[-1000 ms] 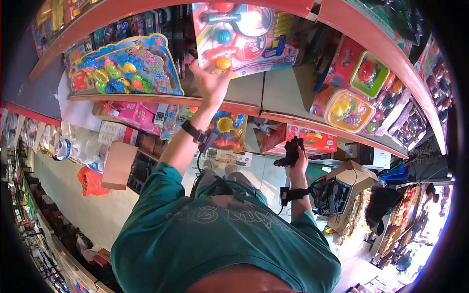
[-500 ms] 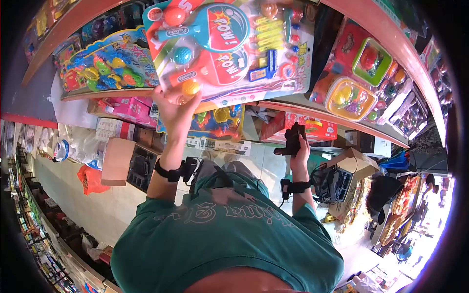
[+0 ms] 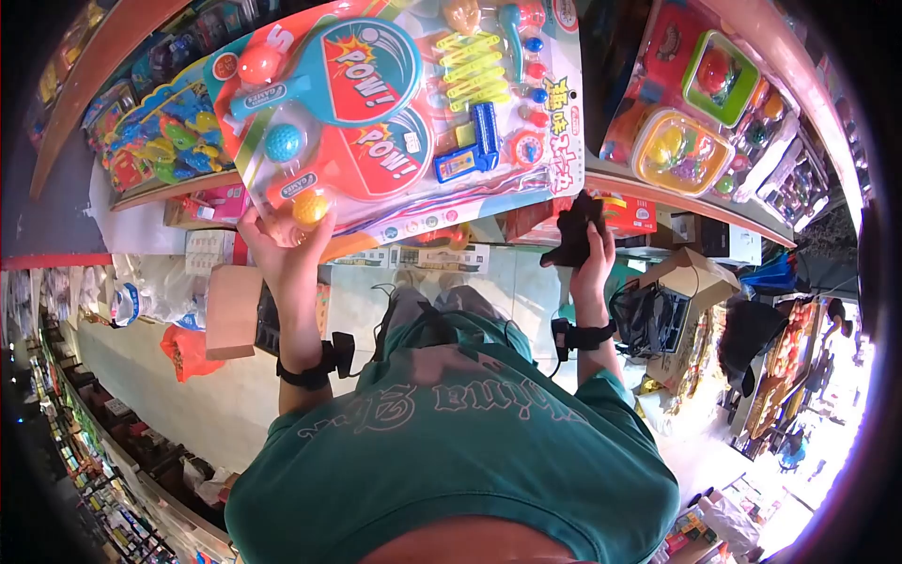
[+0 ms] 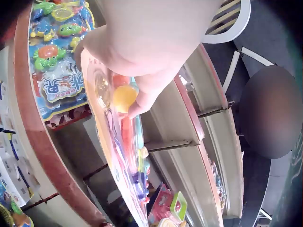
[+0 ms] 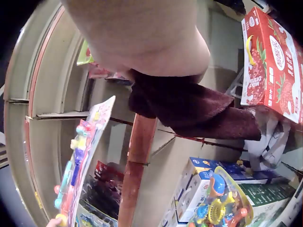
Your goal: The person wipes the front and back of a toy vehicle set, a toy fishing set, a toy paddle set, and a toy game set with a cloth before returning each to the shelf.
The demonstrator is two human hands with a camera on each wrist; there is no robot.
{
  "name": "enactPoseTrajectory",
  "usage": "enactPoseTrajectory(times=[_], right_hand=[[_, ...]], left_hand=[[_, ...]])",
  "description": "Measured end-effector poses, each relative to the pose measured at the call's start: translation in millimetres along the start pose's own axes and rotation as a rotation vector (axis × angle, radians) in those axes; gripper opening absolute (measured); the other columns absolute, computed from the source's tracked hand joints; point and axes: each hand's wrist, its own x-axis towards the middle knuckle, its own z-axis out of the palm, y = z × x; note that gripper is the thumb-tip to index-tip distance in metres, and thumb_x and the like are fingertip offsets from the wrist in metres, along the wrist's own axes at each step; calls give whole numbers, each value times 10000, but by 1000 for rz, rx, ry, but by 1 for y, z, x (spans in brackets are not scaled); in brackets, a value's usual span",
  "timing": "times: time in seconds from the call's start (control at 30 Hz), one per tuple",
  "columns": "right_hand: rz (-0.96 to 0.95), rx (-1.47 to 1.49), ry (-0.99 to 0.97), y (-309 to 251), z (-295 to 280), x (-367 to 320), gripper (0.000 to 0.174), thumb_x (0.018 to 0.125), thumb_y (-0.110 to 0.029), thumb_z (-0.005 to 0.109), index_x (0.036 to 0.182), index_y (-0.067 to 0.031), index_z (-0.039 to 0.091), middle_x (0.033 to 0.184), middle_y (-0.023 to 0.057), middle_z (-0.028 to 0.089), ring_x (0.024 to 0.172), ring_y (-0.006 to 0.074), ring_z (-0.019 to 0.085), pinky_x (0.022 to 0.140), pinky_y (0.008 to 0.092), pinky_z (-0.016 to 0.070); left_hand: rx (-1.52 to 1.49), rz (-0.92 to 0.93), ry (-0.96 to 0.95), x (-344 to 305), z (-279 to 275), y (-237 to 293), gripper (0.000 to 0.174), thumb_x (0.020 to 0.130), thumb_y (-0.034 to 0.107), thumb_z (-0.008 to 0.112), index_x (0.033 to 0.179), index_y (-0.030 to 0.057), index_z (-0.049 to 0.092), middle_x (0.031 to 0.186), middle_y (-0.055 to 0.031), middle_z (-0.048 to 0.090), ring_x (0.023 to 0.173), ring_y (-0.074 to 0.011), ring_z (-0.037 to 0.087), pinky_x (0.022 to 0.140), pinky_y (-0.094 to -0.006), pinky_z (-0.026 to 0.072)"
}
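Observation:
In the head view my left hand (image 3: 289, 273) grips the lower left corner of a blister-packed paddle toy set (image 3: 381, 169), thumb on its front beside the yellow ball (image 3: 309, 207). Two "POW!" paddles and several small toys sit under the plastic. The left wrist view looks along the card (image 4: 113, 137) nearly edge-on, with the thumb against its front. My right hand (image 3: 592, 273) holds a dark maroon cloth (image 5: 189, 106), bunched up near the pack's lower right corner. Most of that hand's fingers are hidden by the cloth in the right wrist view.
Shelves with red edges (image 3: 658, 202) run ahead of me. A sea-animal toy pack (image 3: 169, 141) stands left; fruit toys in a yellow-rimmed tray (image 3: 681, 150) stand right. Below are a red drink carton (image 5: 272, 66) and an open cardboard box (image 3: 233, 310) on the floor.
My left hand has drawn the paddle set off the shelf, leftward and closer to me, so its whole front shows. The right hand with the cloth has risen slightly, nearer the pack.

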Motion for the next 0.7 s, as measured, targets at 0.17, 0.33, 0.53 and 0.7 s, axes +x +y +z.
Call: enactPoseTrajectory(times=[0.17, 0.33, 0.53, 0.7], right_hand=[[-244, -99, 45, -15, 5, 1, 207, 917, -101, 592, 1099, -9, 553, 1063, 55, 605, 967, 129, 564, 899, 283, 437], [-446, -401, 43, -45, 18, -1, 231, 921, -84, 582, 1130, 8, 552, 1096, 64, 607, 1005, 134, 557, 909, 273, 431], [-508, -610, -61, -60, 29, -5, 262, 892, -79, 635, 1118, 19, 546, 981, 65, 625, 874, 102, 560, 798, 246, 455], [-558, -705, -129, -70, 46, -17, 282, 879, -84, 650, 1118, 28, 551, 977, 74, 621, 880, 105, 562, 809, 247, 456]], left_hand=[[-27, -72, -111, -13, -4, -20, 729, 682, -39, 795, 1209, -2, 292, 1093, -148, 594, 980, -178, 606, 882, -338, 485], [-147, -154, -221, -20, 0, -59, 724, 668, -39, 803, 1174, 2, 286, 1201, -147, 492, 1099, -199, 553, 900, -349, 494], [76, -345, -287, -11, 5, -84, 710, 641, -35, 822, 1132, 0, 310, 1209, -165, 474, 1101, -215, 558, 846, -316, 533], [-46, -530, -387, 1, 7, -97, 691, 661, -26, 815, 1166, -33, 345, 1152, -173, 567, 1028, -220, 611, 749, -314, 567]])
